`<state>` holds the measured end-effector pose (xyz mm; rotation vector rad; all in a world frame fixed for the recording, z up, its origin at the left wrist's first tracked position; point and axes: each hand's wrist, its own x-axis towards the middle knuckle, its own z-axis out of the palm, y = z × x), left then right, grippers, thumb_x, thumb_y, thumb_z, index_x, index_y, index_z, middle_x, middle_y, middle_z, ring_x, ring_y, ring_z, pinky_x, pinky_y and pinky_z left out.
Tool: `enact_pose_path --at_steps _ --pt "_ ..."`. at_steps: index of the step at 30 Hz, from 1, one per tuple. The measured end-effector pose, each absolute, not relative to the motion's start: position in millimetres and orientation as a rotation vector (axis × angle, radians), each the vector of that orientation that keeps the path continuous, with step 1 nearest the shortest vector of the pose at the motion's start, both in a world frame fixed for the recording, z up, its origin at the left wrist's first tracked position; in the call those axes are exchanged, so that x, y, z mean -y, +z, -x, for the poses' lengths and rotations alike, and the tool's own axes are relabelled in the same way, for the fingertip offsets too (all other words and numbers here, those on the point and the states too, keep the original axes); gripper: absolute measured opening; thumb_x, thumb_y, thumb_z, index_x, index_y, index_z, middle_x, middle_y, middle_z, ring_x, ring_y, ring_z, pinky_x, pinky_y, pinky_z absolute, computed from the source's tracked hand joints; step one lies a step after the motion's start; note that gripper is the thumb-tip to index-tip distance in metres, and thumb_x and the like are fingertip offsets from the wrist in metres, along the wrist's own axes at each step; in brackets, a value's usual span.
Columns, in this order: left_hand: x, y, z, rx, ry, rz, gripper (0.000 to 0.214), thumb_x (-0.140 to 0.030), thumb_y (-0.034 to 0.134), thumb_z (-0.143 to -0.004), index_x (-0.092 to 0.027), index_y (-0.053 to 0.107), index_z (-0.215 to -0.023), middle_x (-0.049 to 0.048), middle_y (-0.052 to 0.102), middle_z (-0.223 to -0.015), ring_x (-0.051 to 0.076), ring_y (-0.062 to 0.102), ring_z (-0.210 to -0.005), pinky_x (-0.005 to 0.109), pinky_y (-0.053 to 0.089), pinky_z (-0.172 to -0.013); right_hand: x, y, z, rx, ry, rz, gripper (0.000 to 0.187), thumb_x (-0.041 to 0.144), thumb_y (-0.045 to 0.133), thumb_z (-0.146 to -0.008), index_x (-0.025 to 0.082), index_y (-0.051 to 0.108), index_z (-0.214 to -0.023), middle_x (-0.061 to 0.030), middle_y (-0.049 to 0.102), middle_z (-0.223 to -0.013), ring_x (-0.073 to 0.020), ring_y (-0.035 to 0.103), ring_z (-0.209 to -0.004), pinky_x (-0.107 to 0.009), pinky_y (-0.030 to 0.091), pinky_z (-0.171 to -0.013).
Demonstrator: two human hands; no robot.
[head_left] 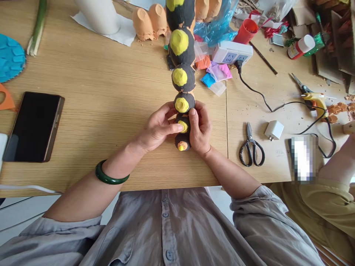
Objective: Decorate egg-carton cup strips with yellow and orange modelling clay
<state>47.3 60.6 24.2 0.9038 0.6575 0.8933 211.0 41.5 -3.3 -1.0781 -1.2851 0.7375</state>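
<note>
Over the bench (pixel 124 85), with long axis straight away from the shirt (pixel 146 229): the strip (pixel 181 77). Gripped near its closer end, between left hand (pixel 156 130) and right hand (pixel 201 131), about equally near. Pinched with fingers (pixel 203 112) narrowed, left thumb (pixel 172 128) on a yellow dab (pixel 184 125).

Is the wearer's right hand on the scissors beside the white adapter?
No, the scissors lie apart on the table, while the right hand holds the black-and-yellow strip.
</note>
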Motion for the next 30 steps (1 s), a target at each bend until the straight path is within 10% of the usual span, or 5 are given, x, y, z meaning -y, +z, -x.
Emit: enact_pose_path --at_steps 30 --pt "-60.0 28.3 -45.6 -0.607 0.818 -0.841 0.062 -0.027 0.100 -0.080 -0.025 0.071 -0.135 0.0067 0.075 -0.139 0.020 0.072 -0.112 0.029 0.063 -0.093 -42.7 -6.3 -212.7 1.254 0.799 1.129 0.054 0.080 0.055 -0.112 0.030 0.071 -0.124 -0.0046 0.081 -0.109 -0.0226 0.079 -0.099 -0.041 0.071 -0.095"
